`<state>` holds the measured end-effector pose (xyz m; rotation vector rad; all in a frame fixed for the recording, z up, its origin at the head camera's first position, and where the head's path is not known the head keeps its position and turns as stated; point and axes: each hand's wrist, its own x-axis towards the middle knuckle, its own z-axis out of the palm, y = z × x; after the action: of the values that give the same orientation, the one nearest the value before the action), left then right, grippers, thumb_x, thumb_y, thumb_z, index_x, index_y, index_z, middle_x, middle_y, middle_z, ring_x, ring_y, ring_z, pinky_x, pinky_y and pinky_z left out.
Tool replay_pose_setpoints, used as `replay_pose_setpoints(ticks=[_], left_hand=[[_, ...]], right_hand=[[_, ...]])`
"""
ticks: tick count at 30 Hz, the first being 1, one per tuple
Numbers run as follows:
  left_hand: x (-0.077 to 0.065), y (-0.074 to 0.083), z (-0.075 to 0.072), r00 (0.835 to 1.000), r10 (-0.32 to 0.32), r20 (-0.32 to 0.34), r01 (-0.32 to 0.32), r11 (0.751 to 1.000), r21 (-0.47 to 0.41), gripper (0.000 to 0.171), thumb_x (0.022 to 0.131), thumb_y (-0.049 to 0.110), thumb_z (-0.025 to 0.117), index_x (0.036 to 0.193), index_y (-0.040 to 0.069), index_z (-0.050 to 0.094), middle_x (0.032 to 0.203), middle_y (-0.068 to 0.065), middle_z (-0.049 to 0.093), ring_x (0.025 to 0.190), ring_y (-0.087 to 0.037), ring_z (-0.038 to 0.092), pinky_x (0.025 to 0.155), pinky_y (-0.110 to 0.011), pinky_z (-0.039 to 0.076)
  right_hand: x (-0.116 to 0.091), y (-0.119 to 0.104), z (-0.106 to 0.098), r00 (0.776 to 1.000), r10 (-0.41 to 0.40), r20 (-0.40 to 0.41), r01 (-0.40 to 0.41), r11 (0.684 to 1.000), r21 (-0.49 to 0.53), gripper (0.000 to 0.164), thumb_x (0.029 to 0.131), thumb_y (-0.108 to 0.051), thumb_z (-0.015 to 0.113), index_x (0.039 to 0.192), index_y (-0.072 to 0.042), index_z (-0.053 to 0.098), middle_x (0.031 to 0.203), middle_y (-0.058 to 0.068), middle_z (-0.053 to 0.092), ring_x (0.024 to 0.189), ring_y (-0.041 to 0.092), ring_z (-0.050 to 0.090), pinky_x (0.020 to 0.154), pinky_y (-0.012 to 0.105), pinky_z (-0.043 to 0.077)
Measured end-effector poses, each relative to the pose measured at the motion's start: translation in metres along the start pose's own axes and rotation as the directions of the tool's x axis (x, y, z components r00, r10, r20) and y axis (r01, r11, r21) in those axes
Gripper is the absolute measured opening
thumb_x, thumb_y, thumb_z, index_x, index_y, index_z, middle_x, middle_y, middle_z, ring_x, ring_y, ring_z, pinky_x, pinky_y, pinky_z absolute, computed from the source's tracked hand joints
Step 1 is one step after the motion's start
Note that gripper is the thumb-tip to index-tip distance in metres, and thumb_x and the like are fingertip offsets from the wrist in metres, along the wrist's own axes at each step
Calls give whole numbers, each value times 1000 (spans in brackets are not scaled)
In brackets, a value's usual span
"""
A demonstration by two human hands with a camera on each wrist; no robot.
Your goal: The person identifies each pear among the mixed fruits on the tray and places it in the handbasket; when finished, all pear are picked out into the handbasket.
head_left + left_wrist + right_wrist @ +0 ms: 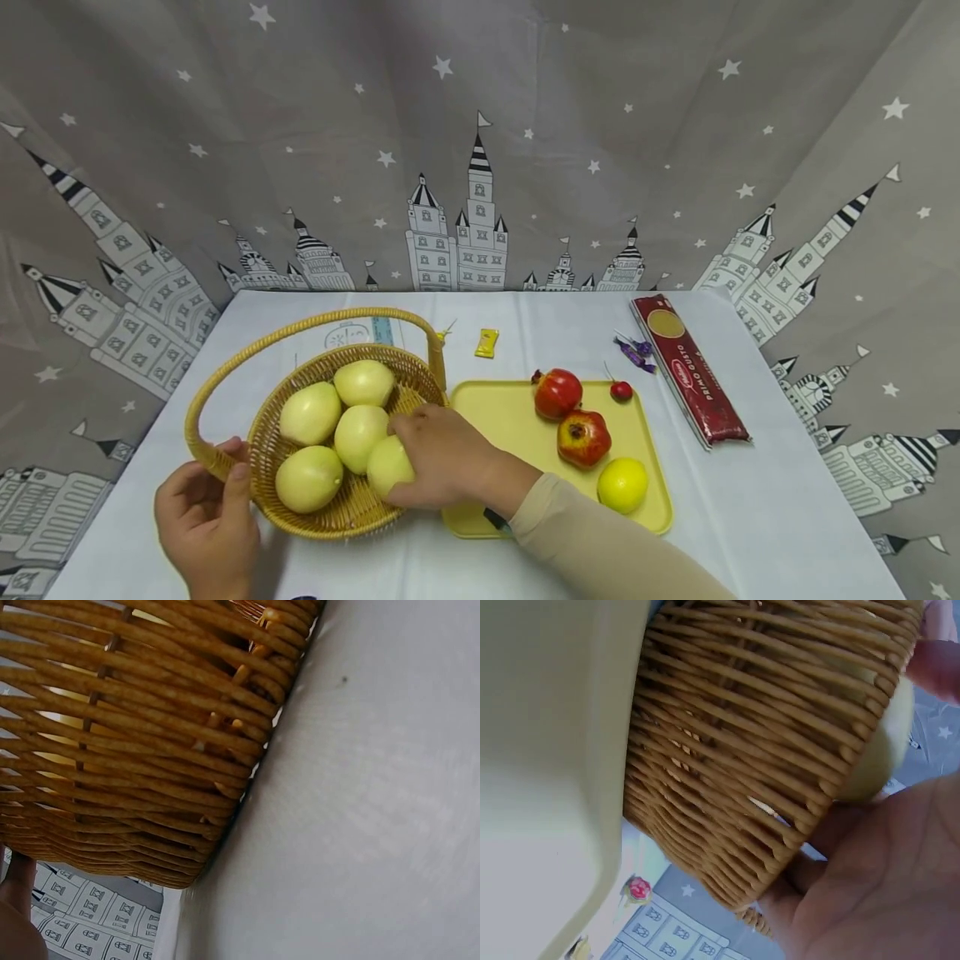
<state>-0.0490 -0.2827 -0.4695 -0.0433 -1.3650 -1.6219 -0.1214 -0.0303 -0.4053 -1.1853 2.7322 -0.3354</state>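
A wicker basket (360, 510) with a tall hoop handle (300, 327) stands at the left of the table and holds several pale yellow-green fruits (310, 414). My left hand (208, 521) grips the base of the handle at the basket's near left side. At the right of the basket, my right hand (444, 458) reaches over the rim and holds one pale yellow-green fruit (388, 465) among the others. Its palm (885, 877) and that fruit (881, 754) show beside the rim in the right wrist view. The left wrist view is mostly filled by the woven basket wall (142, 742).
Right of the basket lies a yellow tray (487, 400) with two pomegranates (583, 439), a lemon (622, 485) and a cherry (620, 391). Beyond are a yellow wrapped sweet (487, 342), purple wrappers (634, 354) and a red pasta packet (692, 371). A dark item (496, 519) shows partly under my right sleeve.
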Motion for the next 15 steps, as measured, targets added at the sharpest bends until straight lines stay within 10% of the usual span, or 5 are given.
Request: replay_pose_setpoints(ticks=[15], left_hand=[[1,2,-1,1000,-10,7,10,998,58,38,80,-22,62,115,-19,46,108,-31,62,99,-28,67,90,-27,55]], right_hand=[[9,1,1,998,56,-25,-61,963,-262,64,82,-61,62,128,-17,55,114,-2,64,114,18,49,99,34,40]])
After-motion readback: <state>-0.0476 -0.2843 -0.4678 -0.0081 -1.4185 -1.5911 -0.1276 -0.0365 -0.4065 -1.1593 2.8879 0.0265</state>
